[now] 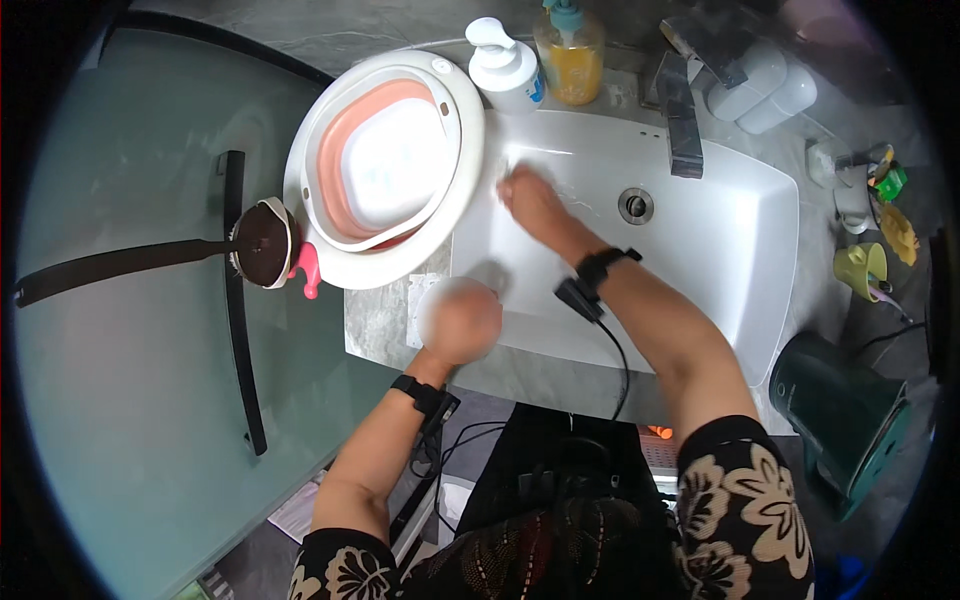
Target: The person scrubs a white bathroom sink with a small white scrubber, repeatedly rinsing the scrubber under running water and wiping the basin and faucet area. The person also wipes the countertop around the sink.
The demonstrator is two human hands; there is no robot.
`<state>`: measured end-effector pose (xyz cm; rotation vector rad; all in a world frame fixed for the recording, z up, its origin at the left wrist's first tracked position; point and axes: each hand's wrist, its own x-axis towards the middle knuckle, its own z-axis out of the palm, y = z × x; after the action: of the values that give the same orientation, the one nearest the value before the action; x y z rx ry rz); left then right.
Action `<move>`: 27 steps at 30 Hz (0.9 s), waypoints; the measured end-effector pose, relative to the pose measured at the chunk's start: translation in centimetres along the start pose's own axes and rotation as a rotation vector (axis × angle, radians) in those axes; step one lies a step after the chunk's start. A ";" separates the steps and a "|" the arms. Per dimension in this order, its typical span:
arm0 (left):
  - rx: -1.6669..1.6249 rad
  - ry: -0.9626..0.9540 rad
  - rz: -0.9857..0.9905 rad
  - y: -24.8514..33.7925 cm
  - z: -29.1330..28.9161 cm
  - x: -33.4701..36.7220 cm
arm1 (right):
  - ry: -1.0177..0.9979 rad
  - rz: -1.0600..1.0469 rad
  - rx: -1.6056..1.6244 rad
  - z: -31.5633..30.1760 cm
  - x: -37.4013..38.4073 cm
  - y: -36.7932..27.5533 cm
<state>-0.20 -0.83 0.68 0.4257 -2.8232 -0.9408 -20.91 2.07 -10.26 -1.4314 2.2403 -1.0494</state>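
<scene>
My right hand [534,205] reaches into the left part of the white sink [720,260], by its inner wall. Its fingers are curled in, and a small pale patch shows at their tips; what they hold, if anything, I cannot make out. At the sink's front left corner is my left hand [462,320], blurred so that its fingers do not show. Beside it, a whitish flat piece [415,308] lies on the grey counter [375,322]. Both wrists wear black bands with cables.
Left of the sink stand stacked white and pink basins [333,165]. Behind are a white pump bottle [505,75] and an amber soap bottle [575,70]. A dark faucet [684,125] overhangs the sink. A dark green appliance [840,410] stands right; a long-handled brush [140,265] hangs left.
</scene>
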 end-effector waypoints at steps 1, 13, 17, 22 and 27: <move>-0.002 -0.009 -0.012 0.1 0.0 0.1 | -0.152 -0.029 -0.014 0.2 -1.8 0.0; -0.030 -0.019 0.029 0.0 0.3 0.3 | 0.268 0.072 0.019 -2.2 2.9 2.2; -0.079 0.010 0.057 -0.6 0.2 0.0 | 0.047 0.214 0.146 0.7 -1.5 -2.5; -0.068 0.090 0.146 -0.4 0.1 0.3 | -0.499 0.213 0.366 0.0 -7.7 -6.8; -0.044 -0.035 0.067 -0.3 -0.1 0.4 | -0.414 -0.214 0.196 1.1 -8.1 -4.6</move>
<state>-0.45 -1.23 0.59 0.3104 -2.8221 -1.0044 -13.41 7.53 -8.91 -1.6492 1.6807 -0.9019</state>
